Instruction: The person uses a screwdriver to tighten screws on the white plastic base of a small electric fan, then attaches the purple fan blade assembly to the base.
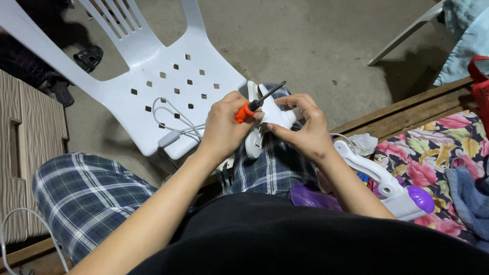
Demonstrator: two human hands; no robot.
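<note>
White plastic chair w/ white cable & adapter on seat; chair stands on concrete floor.

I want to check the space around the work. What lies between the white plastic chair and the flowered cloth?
In the head view, both hands lie there: the left hand holding a screwdriver, the right hand gripping a white plastic part.

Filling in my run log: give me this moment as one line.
left hand: holds orange-handled screwdriver | right hand: grips white plastic part | over plaid-clad knee | white plastic chair ahead

Orange-handled screwdriver, white plastic chair, blue plaid trousers, floral cloth.
</note>
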